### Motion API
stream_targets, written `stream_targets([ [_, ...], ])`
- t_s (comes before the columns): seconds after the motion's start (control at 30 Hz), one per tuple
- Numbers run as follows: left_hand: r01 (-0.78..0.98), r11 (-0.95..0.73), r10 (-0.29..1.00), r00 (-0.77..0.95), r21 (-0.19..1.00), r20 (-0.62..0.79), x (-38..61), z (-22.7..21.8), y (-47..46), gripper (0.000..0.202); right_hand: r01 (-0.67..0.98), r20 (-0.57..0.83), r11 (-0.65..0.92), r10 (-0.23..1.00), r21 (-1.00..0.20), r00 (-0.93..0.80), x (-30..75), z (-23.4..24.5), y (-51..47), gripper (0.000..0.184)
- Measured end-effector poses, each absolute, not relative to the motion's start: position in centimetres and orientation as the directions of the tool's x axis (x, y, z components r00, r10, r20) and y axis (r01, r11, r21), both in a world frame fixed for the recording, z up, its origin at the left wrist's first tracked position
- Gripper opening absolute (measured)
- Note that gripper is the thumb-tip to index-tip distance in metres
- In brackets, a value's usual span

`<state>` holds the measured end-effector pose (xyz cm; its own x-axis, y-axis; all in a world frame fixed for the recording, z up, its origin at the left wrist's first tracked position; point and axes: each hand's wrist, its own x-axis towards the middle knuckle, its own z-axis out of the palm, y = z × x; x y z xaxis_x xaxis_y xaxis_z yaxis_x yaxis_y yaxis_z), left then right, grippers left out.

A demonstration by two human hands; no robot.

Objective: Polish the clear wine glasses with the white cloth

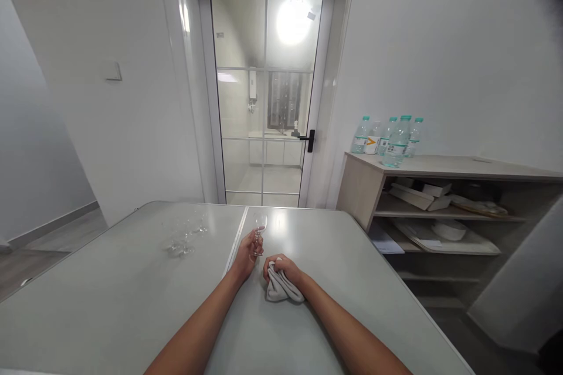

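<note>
My left hand (248, 253) is closed around the stem of a clear stemmed glass (260, 222), its bowl pointing up and its foot low beside the fingers. Bunched in my right hand (284, 268) is a light grey cloth (280, 290), whose loose folds hang towards me. The two hands are close together above the middle of the table, with the cloth apart from the glass bowl. Several more clear glasses (180, 246) are on the table to the left; being transparent, their exact shapes are hard to make out.
The pale table (132, 304) has a seam near its middle. A glazed door (263, 129) with a black handle (311, 140) stands behind it. At the right, a wooden shelf unit (360, 187) bears several plastic bottles (397, 143) and holds a white bowl (448, 229) and trays.
</note>
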<state>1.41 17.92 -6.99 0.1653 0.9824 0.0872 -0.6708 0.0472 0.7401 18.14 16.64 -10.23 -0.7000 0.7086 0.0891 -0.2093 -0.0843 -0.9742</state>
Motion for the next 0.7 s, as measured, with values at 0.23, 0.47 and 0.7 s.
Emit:
stream_targets([
  [0.23,-0.675,0.03,0.989,0.129,0.737,0.077,1.2,-7.2,18.2,0.053,-0.581,0.148,-0.055,0.944,-0.812,-0.296,19.1,-6.2,14.4,0.041],
  [0.47,-0.626,-0.021,0.992,0.086,0.78,0.096,1.0,-7.1,18.3,0.06,-0.763,-0.025,0.078,0.992,-0.642,0.122,22.9,-6.2,17.2,0.041],
  [0.7,-0.454,-0.131,0.986,0.036,0.881,0.165,1.4,-6.8,17.9,0.061,-0.711,-0.023,0.079,0.991,-0.698,0.132,24.2,-8.3,19.6,0.011],
])
